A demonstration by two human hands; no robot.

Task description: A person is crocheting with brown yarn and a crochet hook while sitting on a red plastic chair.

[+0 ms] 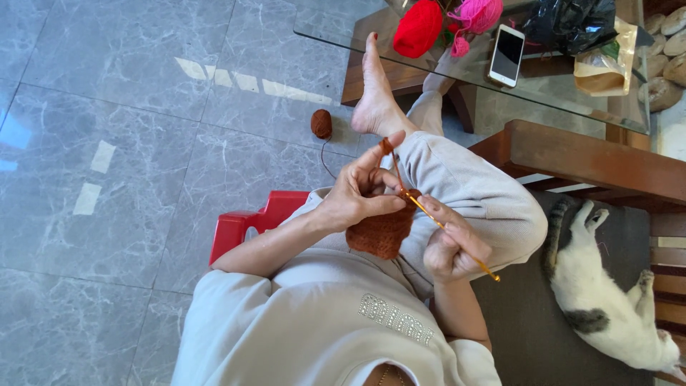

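Brown crochet piece [381, 234] held in front of the lap, hanging just under the left hand [355, 196] and above the bent knee in light trousers. Left hand closed around the top edge of this piece, thumb pressing against it, index finger lifted straight with brown yarn over the tip. Right hand [450, 246] clenched around a yellow crochet hook [449, 232], gripped from above like a knife; tip of the hook touching the piece between both hands, other end sticking out past the right hand. Thin brown thread running from the work down to a small brown yarn ball [321, 124] lying on the grey marble floor [143, 143], near the bare foot [374, 93]. Red plastic stool [246, 221] just beside the left forearm. On the glass table [557, 89] farther away: red yarn [418, 28], pink yarn [477, 14], a white phone [506, 55], a black bag [572, 21]. White and grey cat [607, 300] lying stretched on the dark cushion of the wooden seat, near the right elbow.
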